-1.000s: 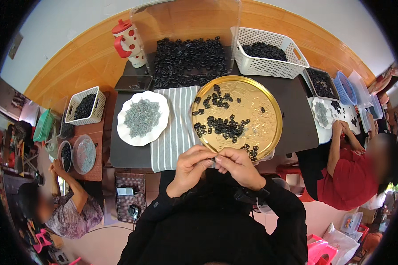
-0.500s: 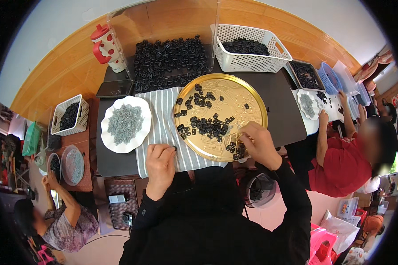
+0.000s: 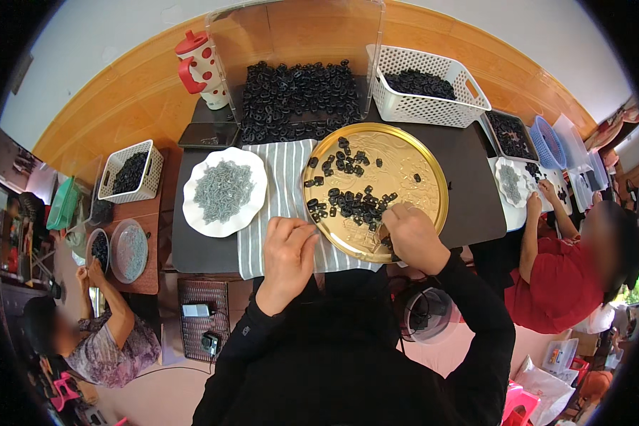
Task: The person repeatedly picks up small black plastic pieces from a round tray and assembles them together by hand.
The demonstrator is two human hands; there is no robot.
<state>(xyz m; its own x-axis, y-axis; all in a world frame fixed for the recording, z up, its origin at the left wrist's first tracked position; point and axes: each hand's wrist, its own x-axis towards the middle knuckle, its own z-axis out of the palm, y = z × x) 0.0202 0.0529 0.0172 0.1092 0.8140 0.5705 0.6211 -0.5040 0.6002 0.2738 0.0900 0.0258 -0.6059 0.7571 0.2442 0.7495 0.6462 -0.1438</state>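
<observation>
Fingers of the right hand (image 3: 412, 234) curl down among small black parts (image 3: 348, 202) on the near edge of the gold tray (image 3: 405, 160), pinching some. The left hand (image 3: 287, 252) rests loosely curled on the striped cloth (image 3: 280, 174), just beside the tray.

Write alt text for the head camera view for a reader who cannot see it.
Seen from above, a person's right hand reaches among small black parts on a round gold tray, while the left hand rests on a striped cloth. A white plate of grey pieces sits to the left.
</observation>
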